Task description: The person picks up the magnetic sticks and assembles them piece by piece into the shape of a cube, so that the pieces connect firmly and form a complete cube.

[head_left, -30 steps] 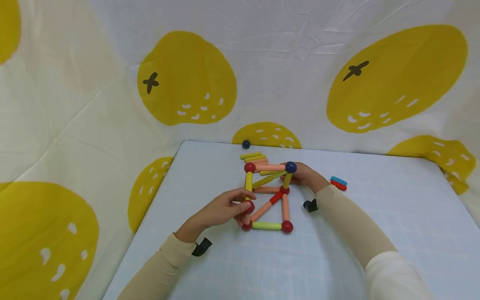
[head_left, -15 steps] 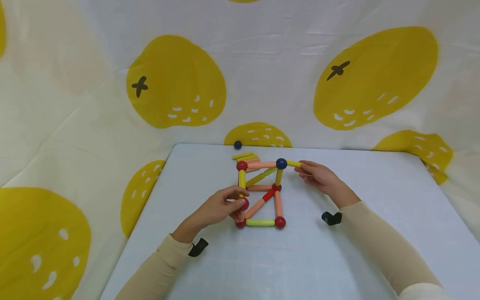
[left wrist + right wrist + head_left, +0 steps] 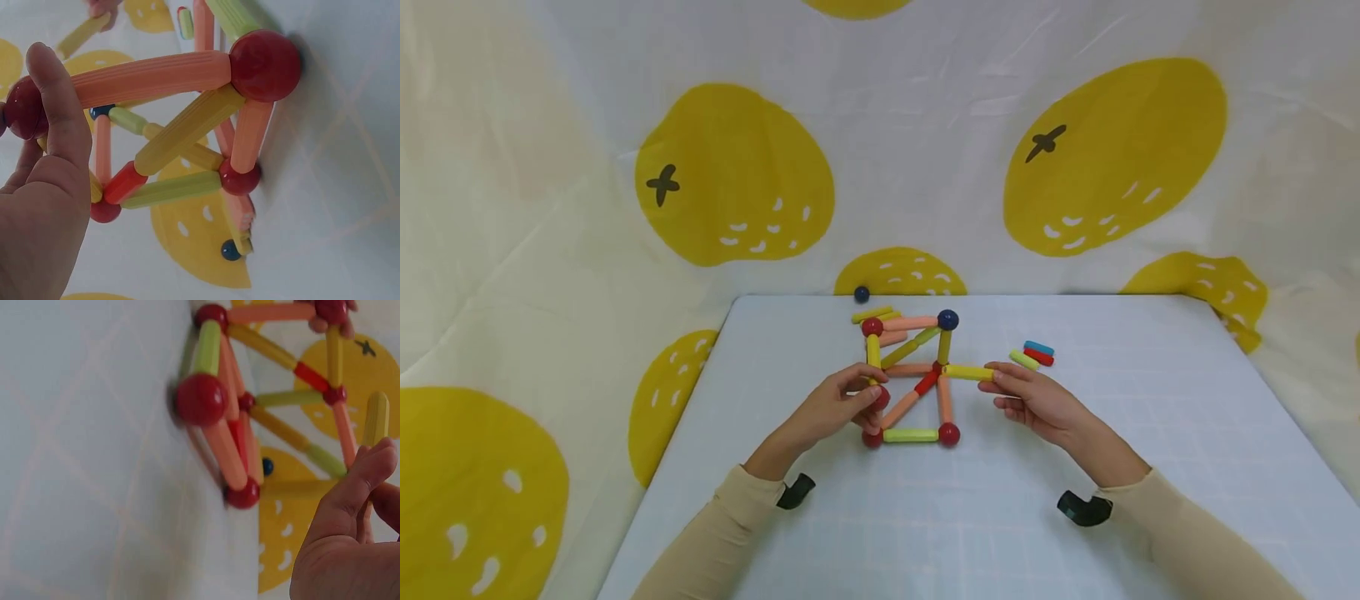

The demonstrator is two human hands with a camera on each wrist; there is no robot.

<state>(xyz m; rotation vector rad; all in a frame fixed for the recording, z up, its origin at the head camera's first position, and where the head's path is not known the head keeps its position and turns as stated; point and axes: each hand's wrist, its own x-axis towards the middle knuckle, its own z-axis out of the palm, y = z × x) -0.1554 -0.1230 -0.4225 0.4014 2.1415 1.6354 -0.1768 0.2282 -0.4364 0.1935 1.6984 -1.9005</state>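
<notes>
A frame of coloured sticks and balls stands on the table, with a dark blue ball [image 3: 948, 320] at its upper far right corner. My left hand [image 3: 838, 408] pinches a red ball [image 3: 880, 398] at the upper near left corner, which the left wrist view shows at the end of a pink stick [image 3: 150, 78]. Between the thumb and fingers of my right hand [image 3: 1037, 404], a yellow stick [image 3: 968, 373] points left toward the frame. In the right wrist view this stick [image 3: 376, 419] has a bare tip, apart from the balls.
Behind the frame lie loose yellow sticks [image 3: 872, 315] and a dark blue ball [image 3: 862, 294] near the table's far edge. Blue [image 3: 1039, 347], red [image 3: 1039, 357] and light green [image 3: 1024, 360] sticks lie beyond my right hand. A patterned cloth [image 3: 925, 167] hangs behind the table.
My right hand has come out from behind the dark blue corner ball and moved right and nearer, carrying the yellow stick. My left hand keeps its grip on the red ball. The head view has shifted slightly.
</notes>
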